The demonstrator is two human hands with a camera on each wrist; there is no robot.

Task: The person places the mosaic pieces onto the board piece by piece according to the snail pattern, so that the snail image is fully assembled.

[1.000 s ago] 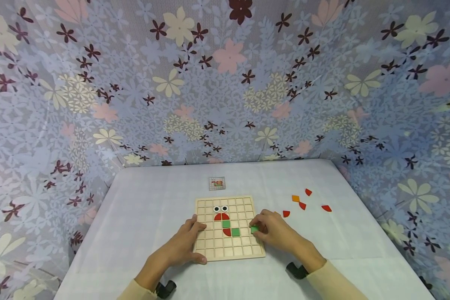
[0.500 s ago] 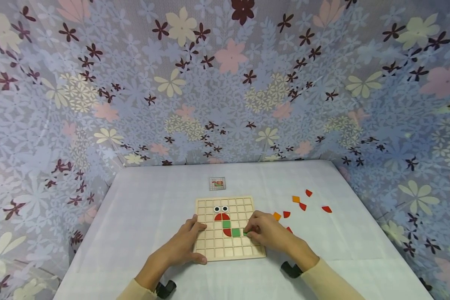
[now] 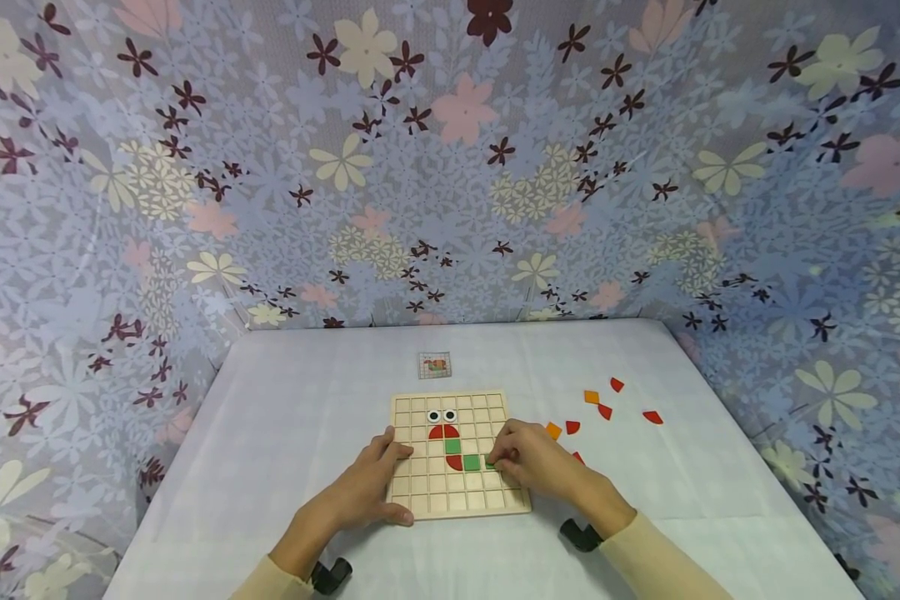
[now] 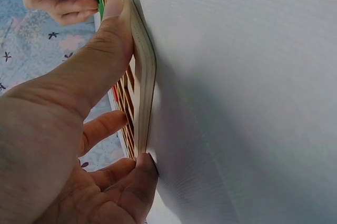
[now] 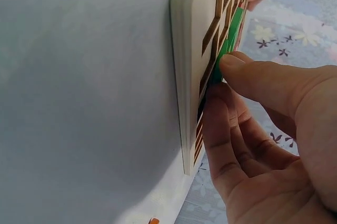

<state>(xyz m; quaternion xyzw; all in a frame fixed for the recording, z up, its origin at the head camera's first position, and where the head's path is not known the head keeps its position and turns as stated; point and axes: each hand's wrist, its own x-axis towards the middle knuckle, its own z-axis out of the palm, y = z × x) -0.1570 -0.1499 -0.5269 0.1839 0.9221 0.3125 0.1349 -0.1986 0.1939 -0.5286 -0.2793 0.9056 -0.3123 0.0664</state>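
A square wooden grid board (image 3: 457, 502) lies on the table. It bears two round eye tiles (image 3: 442, 416), red quarter-round tiles (image 3: 443, 432) and green square tiles (image 3: 471, 462) in its cells. My left hand (image 3: 371, 482) holds the board by its left side, the thumb near the front corner and the fingers farther up the edge. In the left wrist view, the thumb (image 4: 108, 50) lies along the board's edge. Between thumb and fingertips my right hand (image 3: 536, 458) pinches a green square tile (image 5: 218, 72), tilted at a cell right of the placed green one; its lower part is hidden.
A small picture card (image 3: 435, 365) lies behind the board. To the right are loose red quarter-round tiles (image 3: 652, 417) and orange square tiles (image 3: 592, 397), one red piece (image 3: 578, 457) partly behind the right hand. A flowered curtain (image 3: 450, 208) hangs beyond the table.
My right hand has moved left from the board's right edge with the green tile, over the row's green square, uncovering an orange and a red tile. The left hand stays put.
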